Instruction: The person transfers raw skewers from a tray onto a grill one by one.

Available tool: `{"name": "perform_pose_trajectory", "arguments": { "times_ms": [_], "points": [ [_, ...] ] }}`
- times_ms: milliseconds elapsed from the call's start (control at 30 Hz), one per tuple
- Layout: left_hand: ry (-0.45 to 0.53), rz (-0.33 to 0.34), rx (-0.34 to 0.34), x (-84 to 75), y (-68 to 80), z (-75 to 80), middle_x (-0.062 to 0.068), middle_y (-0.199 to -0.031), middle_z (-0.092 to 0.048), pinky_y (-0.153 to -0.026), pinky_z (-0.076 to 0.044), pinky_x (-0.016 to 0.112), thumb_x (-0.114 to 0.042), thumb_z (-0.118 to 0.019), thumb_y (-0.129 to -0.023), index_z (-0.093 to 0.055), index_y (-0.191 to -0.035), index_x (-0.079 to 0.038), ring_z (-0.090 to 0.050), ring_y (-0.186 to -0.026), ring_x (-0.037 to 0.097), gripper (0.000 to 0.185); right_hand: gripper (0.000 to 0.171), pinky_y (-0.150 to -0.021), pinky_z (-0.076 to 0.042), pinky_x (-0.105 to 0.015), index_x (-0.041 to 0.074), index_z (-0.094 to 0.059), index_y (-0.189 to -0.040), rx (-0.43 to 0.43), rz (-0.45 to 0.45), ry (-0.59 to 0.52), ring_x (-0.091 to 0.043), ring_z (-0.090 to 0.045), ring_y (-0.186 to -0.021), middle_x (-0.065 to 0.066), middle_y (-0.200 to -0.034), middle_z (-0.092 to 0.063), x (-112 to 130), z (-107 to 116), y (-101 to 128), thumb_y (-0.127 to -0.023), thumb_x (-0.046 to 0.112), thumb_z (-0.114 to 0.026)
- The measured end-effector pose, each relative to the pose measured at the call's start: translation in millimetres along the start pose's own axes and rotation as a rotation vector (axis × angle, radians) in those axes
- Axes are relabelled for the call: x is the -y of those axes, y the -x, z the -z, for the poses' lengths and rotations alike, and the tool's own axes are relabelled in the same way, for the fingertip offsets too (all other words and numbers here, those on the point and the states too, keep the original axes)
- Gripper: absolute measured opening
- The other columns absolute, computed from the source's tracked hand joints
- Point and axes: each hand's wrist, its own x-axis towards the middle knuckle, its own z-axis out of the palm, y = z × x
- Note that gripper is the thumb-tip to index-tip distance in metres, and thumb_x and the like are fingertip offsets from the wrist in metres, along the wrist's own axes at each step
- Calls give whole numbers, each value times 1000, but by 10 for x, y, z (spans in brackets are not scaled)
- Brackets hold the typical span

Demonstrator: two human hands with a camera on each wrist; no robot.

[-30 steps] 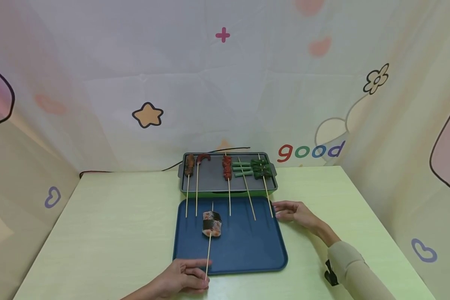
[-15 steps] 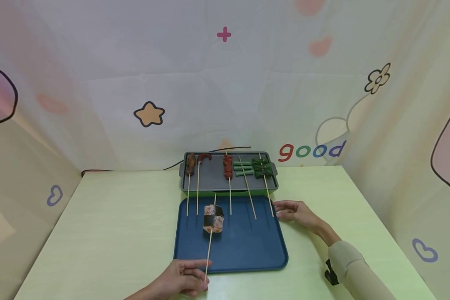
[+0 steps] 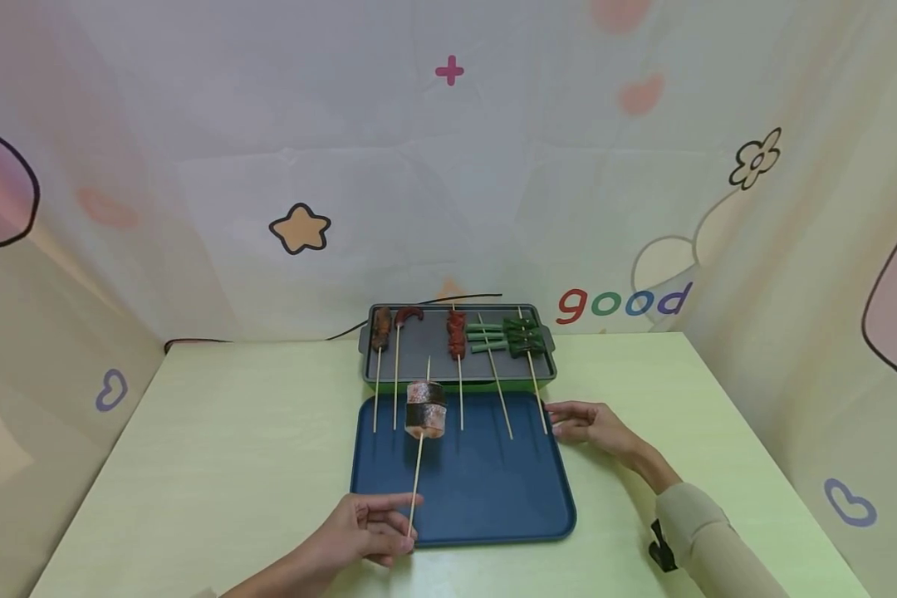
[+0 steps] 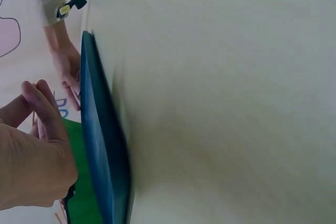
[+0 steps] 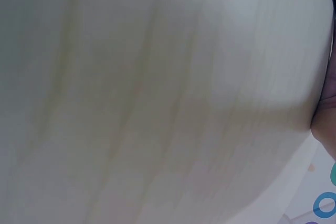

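Observation:
My left hand (image 3: 370, 529) pinches the lower end of a wooden skewer carrying a thick chunk with pale pink and dark bands (image 3: 426, 409). The chunk hangs above the far half of the blue tray (image 3: 486, 490), its tip reaching the grill's front edge. In the left wrist view the left hand (image 4: 37, 150) has thumb and fingers together near the tray's edge (image 4: 100, 129). My right hand (image 3: 596, 428) rests at the tray's right edge, fingers extended against the rim. In the right wrist view only a sliver of that hand (image 5: 328, 114) shows.
Behind the tray stands a green grill with a grey plate (image 3: 426, 361). On it lie a brown meat skewer (image 3: 381, 330), a curled red one (image 3: 407, 316), a red chunk skewer (image 3: 457, 335) and green vegetable skewers (image 3: 523, 339). A black cable (image 3: 347, 330) runs behind.
My left hand has raised the banded skewer off the tray and carried it forward toward the grill. The right hand stays at the tray's edge.

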Motion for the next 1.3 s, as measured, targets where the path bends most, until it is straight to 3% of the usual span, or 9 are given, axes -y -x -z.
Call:
{"name": "perform_pose_trajectory", "arguments": {
  "times_ms": [167, 433, 800, 1033, 1300],
  "points": [
    [-32, -53, -29, -151, -108, 21, -2, -100, -74, -76, -59, 25, -11, -73, -94, -48, -151, -2, -73, -89, 9, 63, 51, -85, -56, -20, -6, -52, -145, -6, -10, 7, -4, -70, -98, -11, -122, -69, 18, -5, 10, -98, 9, -67],
    [-46, -115, -66, -414, -310, 105, -1, -104, -75, -96, -57, 31, -15, -73, -95, -48, -151, -2, -73, -98, 9, 64, 51, -85, -56, -20, -6, -52, -145, -2, -18, 7, -4, -70, -98, -12, -124, -69, 20, -17, 4, -99, 9, -67],
    [-1, -68, -93, -642, -569, 183, -1, -103, -76, -97, -57, 32, -4, -67, -97, -50, -150, -2, -74, -101, 11, 56, 50, -85, -56, -20, -6, -52, -145, -1, -24, 16, -4, -70, -97, -11, -122, -69, 33, -10, 4, -99, 9, -66],
    [28, -40, -129, -737, -728, 235, -2, -97, -77, -93, -59, 29, 2, -62, -97, -50, -149, 2, -75, -95, 8, 53, 50, -85, -56, -20, -7, -52, -144, -1, -20, 8, -4, -70, -98, -9, -121, -70, 31, 4, 13, -99, 8, -66],
    [3, -5, -137, -811, -818, 258, -3, -92, -77, -98, -57, 33, 4, -61, -97, -48, -149, 4, -74, -90, 6, 53, 51, -85, -56, -20, -7, -51, -145, 5, -14, 0, -3, -70, -98, -5, -120, -70, 20, 5, 6, -99, 8, -66]
  ]
}}
